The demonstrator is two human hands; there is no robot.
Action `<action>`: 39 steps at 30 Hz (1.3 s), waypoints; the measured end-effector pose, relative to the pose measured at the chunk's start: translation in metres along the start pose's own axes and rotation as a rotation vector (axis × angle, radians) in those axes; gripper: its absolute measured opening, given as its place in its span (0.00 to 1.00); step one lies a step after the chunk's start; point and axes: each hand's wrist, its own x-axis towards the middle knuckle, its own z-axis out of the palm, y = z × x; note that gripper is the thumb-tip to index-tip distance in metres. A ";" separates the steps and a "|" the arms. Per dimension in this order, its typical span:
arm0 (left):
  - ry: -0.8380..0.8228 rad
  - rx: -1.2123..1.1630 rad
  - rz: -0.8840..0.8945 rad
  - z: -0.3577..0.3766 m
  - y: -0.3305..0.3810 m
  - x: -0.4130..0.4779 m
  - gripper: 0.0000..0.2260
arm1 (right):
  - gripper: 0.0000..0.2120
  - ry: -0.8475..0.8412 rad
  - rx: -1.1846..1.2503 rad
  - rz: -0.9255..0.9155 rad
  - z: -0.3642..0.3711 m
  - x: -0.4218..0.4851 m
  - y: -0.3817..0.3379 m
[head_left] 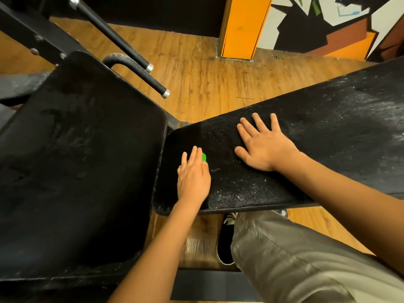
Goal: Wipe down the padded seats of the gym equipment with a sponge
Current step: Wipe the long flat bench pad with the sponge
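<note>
Here, my left hand (193, 178) presses a green sponge (204, 157), fingers straight, onto the dusty bench pad (240, 186); right hand (262, 147) lies spread flat beside. Sponge prob. soft & light: palm on top.

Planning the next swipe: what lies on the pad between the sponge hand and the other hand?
Head view: only bare bench pad, speckled with white dust, lies between the left hand pressing the green sponge and the flat right hand.
</note>
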 end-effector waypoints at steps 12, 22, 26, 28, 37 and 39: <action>0.007 0.018 -0.023 -0.001 0.018 0.110 0.23 | 0.37 0.025 -0.003 -0.007 0.005 0.003 0.000; -0.052 -0.007 -0.007 -0.008 0.019 0.114 0.23 | 0.37 0.007 0.007 -0.008 0.002 0.003 0.000; -0.016 -0.014 -0.013 -0.003 0.016 0.079 0.23 | 0.37 0.011 0.007 -0.007 0.002 0.003 0.001; -0.006 -0.024 0.003 -0.001 0.013 0.056 0.23 | 0.37 0.009 0.007 -0.007 0.002 0.003 0.001; -0.006 -0.081 0.029 0.001 0.002 -0.026 0.23 | 0.37 -0.001 0.012 -0.007 0.000 0.003 0.001; 0.001 -0.079 0.034 0.002 0.001 -0.036 0.23 | 0.37 -0.004 0.015 -0.007 0.000 0.002 0.000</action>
